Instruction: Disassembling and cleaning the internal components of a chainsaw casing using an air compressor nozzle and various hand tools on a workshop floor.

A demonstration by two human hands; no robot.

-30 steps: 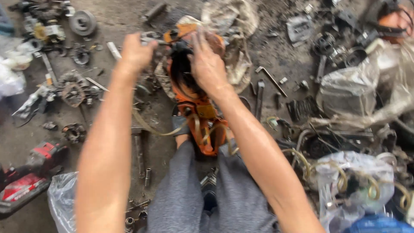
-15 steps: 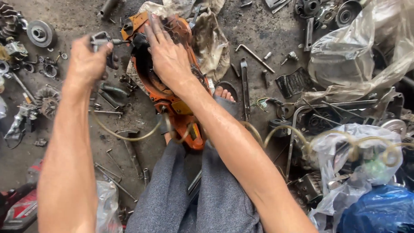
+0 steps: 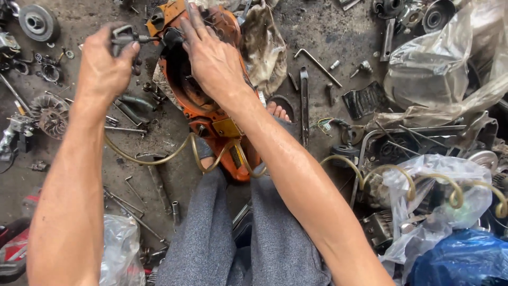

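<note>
An orange machine housing [image 3: 203, 114], greasy and partly taken apart, lies on the dirty floor between my legs. My right hand [image 3: 211, 55] presses on its upper part, fingers spread toward a small black part near the rim. My left hand [image 3: 106, 66] is closed around a grey metal tool [image 3: 123, 36] whose shaft points right to that same black part. A yellowish hose [image 3: 159, 158] loops out from under the housing. My grey trousers [image 3: 211, 238] fill the lower middle.
Loose parts litter the floor: a pulley wheel [image 3: 36, 22] top left, a finned flywheel [image 3: 48, 114] left, hex keys and wrenches [image 3: 304, 100] right of the housing. Clear plastic bags [image 3: 431, 66] and a coiled hose [image 3: 418, 177] crowd the right; a blue bag [image 3: 460, 262] sits bottom right.
The view has shifted, so the housing and both hands sit nearer and higher in frame. My left hand has brought the tool closer to the housing's rim; my right hand stays pressed on it.
</note>
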